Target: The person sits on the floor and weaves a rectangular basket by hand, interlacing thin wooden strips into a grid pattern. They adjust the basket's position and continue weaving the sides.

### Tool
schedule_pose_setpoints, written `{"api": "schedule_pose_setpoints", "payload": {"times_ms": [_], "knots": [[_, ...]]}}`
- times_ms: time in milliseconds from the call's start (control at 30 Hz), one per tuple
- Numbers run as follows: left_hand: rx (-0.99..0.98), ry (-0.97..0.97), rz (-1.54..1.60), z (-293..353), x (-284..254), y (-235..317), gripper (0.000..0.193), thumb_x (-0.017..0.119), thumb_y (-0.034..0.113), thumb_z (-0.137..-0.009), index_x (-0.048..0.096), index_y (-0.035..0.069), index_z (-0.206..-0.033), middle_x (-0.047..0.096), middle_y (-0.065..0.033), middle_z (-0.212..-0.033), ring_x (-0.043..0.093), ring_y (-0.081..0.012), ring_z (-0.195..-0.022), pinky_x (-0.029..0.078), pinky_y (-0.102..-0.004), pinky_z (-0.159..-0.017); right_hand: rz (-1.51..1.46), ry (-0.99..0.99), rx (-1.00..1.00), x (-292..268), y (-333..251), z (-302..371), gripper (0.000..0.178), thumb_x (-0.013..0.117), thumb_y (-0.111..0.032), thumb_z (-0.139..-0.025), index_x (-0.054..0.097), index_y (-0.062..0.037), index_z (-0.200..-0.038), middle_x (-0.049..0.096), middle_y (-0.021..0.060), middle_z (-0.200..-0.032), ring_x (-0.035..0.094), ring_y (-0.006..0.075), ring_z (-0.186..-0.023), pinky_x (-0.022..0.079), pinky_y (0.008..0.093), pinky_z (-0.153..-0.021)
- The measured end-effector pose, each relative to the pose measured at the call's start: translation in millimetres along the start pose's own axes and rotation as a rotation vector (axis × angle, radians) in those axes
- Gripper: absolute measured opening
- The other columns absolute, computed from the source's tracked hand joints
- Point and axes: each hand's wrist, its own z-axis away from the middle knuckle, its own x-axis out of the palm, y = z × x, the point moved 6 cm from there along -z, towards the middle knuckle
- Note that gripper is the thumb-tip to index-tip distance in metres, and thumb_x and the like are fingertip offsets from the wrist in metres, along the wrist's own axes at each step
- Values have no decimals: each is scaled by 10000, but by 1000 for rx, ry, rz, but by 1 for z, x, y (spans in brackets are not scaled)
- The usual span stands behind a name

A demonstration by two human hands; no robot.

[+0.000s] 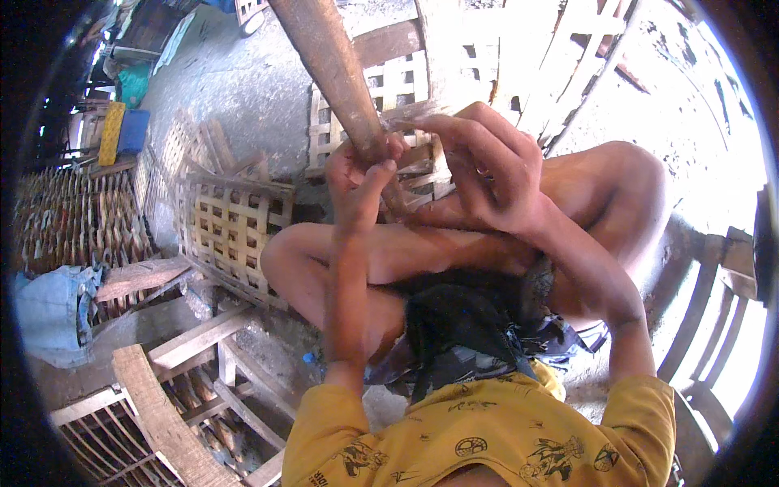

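Observation:
A long brown wooden pole (pixel 333 69) slants down from the upper edge toward my crossed legs. Wrapped round its lower part is my left hand (pixel 361 174), thumb pressed against the wood. My right hand (pixel 491 162) is just right of the pole, its fingers bent and its forefinger reaching to the pole's side above my left hand. Whatever its fingertips may hold is too small to make out. Behind both hands stands a woven slatted panel (pixel 402 81) of pale strips, partly hidden by the pole and my fingers.
Another woven lattice crate (pixel 231 223) stands by my left knee. At lower left is a wooden frame with a flat plank (pixel 166 414), near a blue denim cloth (pixel 57 312). A slatted wooden chair (pixel 714 325) stands at right. Yellow and blue containers (pixel 132 136) sit farther back.

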Motion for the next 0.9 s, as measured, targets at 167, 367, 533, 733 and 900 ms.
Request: {"api": "schedule_pose_setpoints", "payload": {"times_ms": [167, 367, 533, 733, 900], "knots": [[-7, -27, 51, 0, 5, 2, 257, 646, 70, -811, 651, -28, -1048, 659, -89, -1005, 629, -218, -997, 481, -409, -996, -95, 142, 37, 10, 1, -13, 293, 619, 99, -907, 711, 1, -1168, 613, 70, -774, 526, 81, -604, 399, 237, -511], [29, 46, 100, 2, 8, 8, 323, 672, 143, -791, 630, -22, -1065, 630, -103, -1027, 593, -218, -1034, 459, -398, -1000, -106, 229, 65, 9, -3, -26, 288, 611, 97, -927, 708, 7, -1183, 663, 84, -812, 601, 87, -645, 459, 230, -533], [56, 52, 94, 0, 10, 6, 412, 712, 200, -796, 602, -22, -1125, 621, -108, -1032, 587, -221, -1021, 462, -392, -996, -132, 261, 41, 11, -7, -37, 346, 557, 146, -901, 693, 13, -1190, 651, 92, -826, 637, 120, -697, 513, 254, -601], [42, 81, 60, 0, 14, 12, 437, 721, 199, -838, 568, -13, -1188, 625, -100, -1043, 606, -192, -1010, 518, -386, -968, -176, 138, 119, 17, -5, -27, 407, 493, 186, -840, 674, 10, -1159, 626, 112, -851, 636, 192, -738, 498, 303, -636], [61, 120, 57, -10, 30, 35, 415, 691, 237, -901, 553, -6, -1208, 621, -88, -1022, 611, -153, -972, 544, -351, -890, -162, 70, 122, 8, -2, -15, 333, 725, -30, -814, 659, -92, -1135, 635, 107, -890, 655, 294, -763, 531, 374, -662]]}}
